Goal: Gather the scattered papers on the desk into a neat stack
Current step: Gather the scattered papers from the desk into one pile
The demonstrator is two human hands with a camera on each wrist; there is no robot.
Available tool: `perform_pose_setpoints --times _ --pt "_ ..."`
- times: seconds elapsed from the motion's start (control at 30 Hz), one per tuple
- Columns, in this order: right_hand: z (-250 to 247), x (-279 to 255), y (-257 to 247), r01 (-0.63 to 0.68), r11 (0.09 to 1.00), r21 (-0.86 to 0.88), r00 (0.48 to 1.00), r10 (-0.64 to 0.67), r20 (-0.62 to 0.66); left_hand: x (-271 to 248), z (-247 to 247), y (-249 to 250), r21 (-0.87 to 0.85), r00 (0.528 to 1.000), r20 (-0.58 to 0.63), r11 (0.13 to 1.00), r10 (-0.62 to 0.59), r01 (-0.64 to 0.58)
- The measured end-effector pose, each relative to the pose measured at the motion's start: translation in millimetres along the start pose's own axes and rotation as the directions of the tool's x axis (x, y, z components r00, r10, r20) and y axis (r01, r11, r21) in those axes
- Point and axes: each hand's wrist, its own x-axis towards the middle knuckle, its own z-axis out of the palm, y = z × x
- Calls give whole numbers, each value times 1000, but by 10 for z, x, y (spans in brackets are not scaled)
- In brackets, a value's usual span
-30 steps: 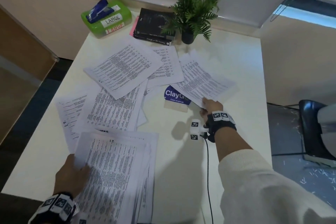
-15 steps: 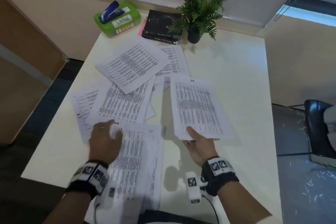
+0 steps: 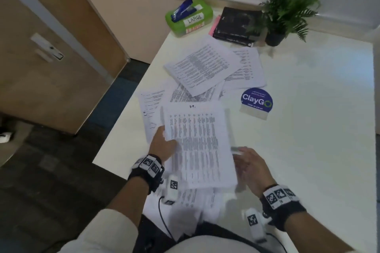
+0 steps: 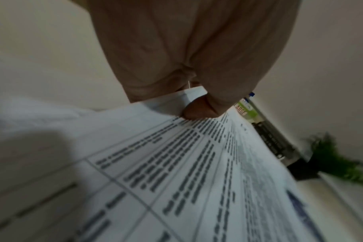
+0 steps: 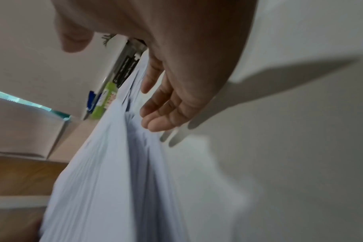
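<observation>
A stack of printed papers lies at the near edge of the white desk, slightly fanned. My left hand pinches its left edge; in the left wrist view the thumb presses on the top sheet. My right hand hovers open just off the stack's right edge, its fingers relaxed beside the sheet edges. Scattered sheets lie farther back: a top one, one to its right, one under it and one at the left.
A blue ClayGo sign lies right of the loose sheets. At the back stand a green box with a blue stapler, black books and a potted plant. A wooden cabinet is left of the desk.
My right hand carried its sheets left onto the near stack and let go. My left hand shifted from resting on the stack to pinching its left edge.
</observation>
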Motion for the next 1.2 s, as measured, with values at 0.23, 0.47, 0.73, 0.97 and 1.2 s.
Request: perform_pose_setpoints --times 0.23,0.47,0.73,0.97,1.2 --pt "26 660 -509 33 938 -345 972 -110 -206 -137 -358 -706 243 998 -50 970 34 -21" --pt "860 1108 -1017 251 241 -938 879 -462 117 -80 -166 -796 467 986 -121 883 119 -49" --pt "1941 1575 -1220 296 -487 -822 826 -302 476 43 -132 -695 603 978 -175 797 115 14" --pt "2117 1791 -1110 208 -631 -748 813 -313 491 85 -183 -797 588 968 -170 808 185 -51" --pt "2040 1729 -1285 242 -559 -793 736 -427 526 59 -248 -749 547 961 -176 833 212 -84"
